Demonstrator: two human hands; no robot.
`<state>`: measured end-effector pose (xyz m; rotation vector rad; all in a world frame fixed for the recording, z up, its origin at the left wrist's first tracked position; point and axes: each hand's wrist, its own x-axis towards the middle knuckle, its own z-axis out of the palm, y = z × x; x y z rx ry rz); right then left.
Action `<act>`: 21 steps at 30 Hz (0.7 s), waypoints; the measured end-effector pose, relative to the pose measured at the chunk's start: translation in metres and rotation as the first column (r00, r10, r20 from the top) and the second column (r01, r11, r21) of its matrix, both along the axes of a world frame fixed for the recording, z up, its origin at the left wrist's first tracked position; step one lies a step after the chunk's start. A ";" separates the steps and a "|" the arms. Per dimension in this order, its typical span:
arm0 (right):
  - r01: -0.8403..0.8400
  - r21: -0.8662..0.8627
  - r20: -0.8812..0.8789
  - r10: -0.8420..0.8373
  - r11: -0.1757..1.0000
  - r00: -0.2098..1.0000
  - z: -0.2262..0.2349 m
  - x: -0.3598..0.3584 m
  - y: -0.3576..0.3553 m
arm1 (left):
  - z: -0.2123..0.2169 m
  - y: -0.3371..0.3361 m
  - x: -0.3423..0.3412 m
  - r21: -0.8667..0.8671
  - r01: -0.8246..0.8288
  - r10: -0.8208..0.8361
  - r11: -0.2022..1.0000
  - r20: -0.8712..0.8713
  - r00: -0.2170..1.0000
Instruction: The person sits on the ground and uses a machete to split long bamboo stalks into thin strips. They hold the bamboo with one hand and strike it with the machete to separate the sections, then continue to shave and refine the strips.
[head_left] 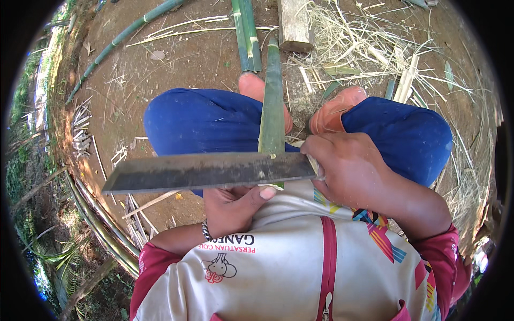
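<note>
My right hand [345,163] is closed round the handle of a machete [203,172], most of the handle being hidden in the fist. The broad, dark blade points left and lies across the near part of a green split bamboo slat [273,107]. That slat runs away from my body, between my knees. Below the blade, my left hand [230,209] grips the slat's near end, its thumb lying beside the pale cut edge. The blade covers some of the left fingers. A braided bracelet [206,231] circles the left wrist.
A squared wooden block [296,27] lies ahead beside a heap of pale bamboo shavings [353,40]. Split green bamboo [246,37] extends past my orange shoes [337,109]. A curved bamboo pole [128,33] crosses the upper left, and short cut sticks [81,128] are piled at left.
</note>
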<state>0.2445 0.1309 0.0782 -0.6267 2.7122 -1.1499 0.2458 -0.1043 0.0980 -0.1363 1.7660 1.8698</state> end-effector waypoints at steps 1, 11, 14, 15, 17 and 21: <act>0.008 -0.037 -0.018 -0.009 0.999 1.000 0.000 0.003 -0.002 | 0.001 -0.004 -0.005 -0.100 0.116 -0.123 0.988 -0.066 0.990; 0.027 0.062 0.016 -0.028 0.998 0.999 -0.004 -0.005 0.005 | -0.002 0.002 0.000 0.205 -0.046 0.040 0.978 0.031 0.999; 0.041 0.130 0.107 -0.055 0.991 0.993 -0.003 -0.001 0.005 | -0.002 0.002 0.001 0.249 -0.051 0.045 0.967 0.030 0.999; -0.008 0.032 0.025 0.007 0.999 1.000 -0.002 -0.002 0.006 | 0.000 -0.004 0.002 0.019 0.023 -0.023 1.000 -0.015 1.000; 0.032 0.098 0.078 -0.040 0.995 0.996 -0.009 -0.006 0.008 | -0.006 -0.002 0.003 0.213 -0.029 0.029 0.977 0.002 1.000; 0.106 0.202 0.149 -0.138 0.974 0.979 -0.019 -0.014 0.017 | -0.009 0.002 -0.002 0.295 -0.064 0.079 0.953 -0.039 0.996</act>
